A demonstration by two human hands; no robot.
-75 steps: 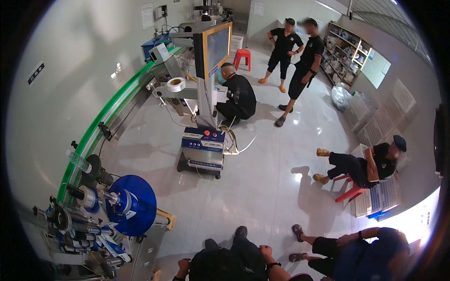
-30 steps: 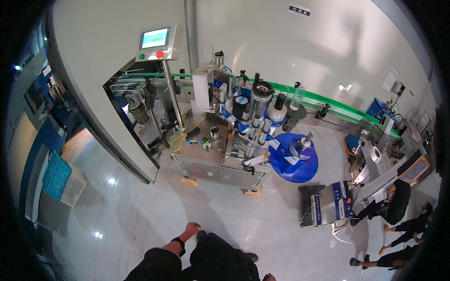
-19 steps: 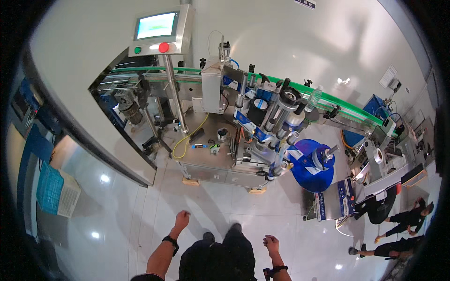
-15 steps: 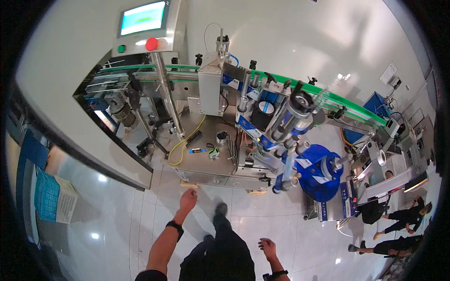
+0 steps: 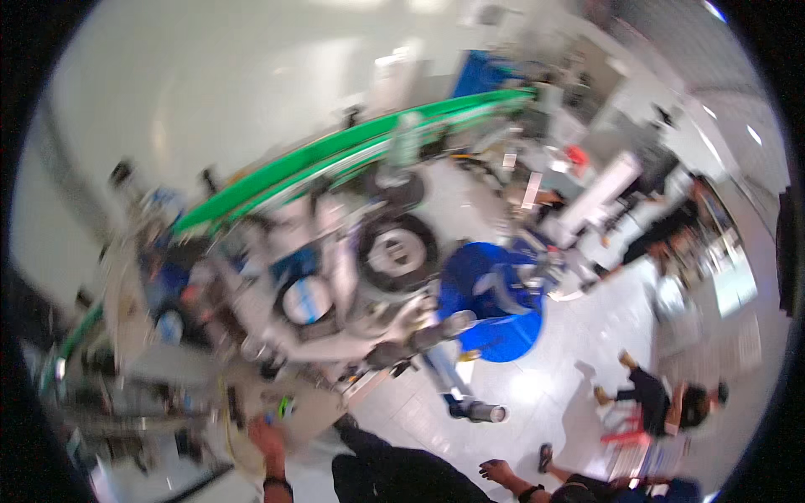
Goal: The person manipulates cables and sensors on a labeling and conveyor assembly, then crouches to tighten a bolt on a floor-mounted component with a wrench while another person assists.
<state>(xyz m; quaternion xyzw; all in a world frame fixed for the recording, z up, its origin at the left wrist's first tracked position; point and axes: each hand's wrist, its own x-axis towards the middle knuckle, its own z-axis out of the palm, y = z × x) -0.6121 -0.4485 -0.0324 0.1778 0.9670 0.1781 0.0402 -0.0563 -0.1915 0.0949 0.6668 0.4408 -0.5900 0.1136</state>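
My left hand (image 5: 267,438) is at the lower left, over the edge of the machine's metal worktop. Motion smears its fingers, so their pose is unclear. Just beside it lies a small green-and-white item (image 5: 286,407), too blurred to name. My right hand (image 5: 496,472) hangs low at centre right above the floor, fingers apart and loosely bent, holding nothing. Ahead stands a labelling machine with a large blue disc (image 5: 495,335), a dark round roller wheel (image 5: 397,253) and a conveyor with a green guide rail (image 5: 335,159). A clear bottle (image 5: 404,142) appears to stand by the conveyor.
A metal arm with a roller end (image 5: 486,412) juts out toward me below the blue disc. Further right, a person in dark clothes (image 5: 658,394) sits on a red stool (image 5: 625,438). Another person (image 5: 662,222) is at a bench beyond. Pale tiles (image 5: 553,394) cover the floor.
My view has swung right and closer to the machine, blurring it. My left hand has come over the worktop's edge; my right hand remains low. The control screen has left the view.
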